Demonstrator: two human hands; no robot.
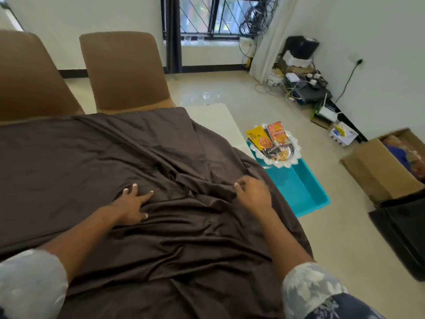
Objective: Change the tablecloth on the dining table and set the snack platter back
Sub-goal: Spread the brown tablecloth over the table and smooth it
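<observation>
- The left hand [135, 203] lies with its fingers straight and spread, pressing flat on the tablecloth at the near side of the tabletop.
- The tablecloth [103, 157] is dark brown with a faint sheen. It covers most of the tabletop and is rumpled into long folds that run toward the 2 hands. It looks light, soft and rather slippery, so it will likely slide and bunch rather than keep a shape. An edge or corner is a better hold than mid-sheet.
- The right hand [250, 194] has its fingers curled into a fold of the cloth and grips it near the right-hand drop.
- A pale corner of the tabletop [213, 120] shows uncovered at the far right.
- The snack platter [288, 163] is silvery with a lacy rim. It carries loose snack packets [277, 133] and sits across the far end of a teal tub [303, 187] beside the table. It is probably stiff and light, so lift it level by the rim.
</observation>
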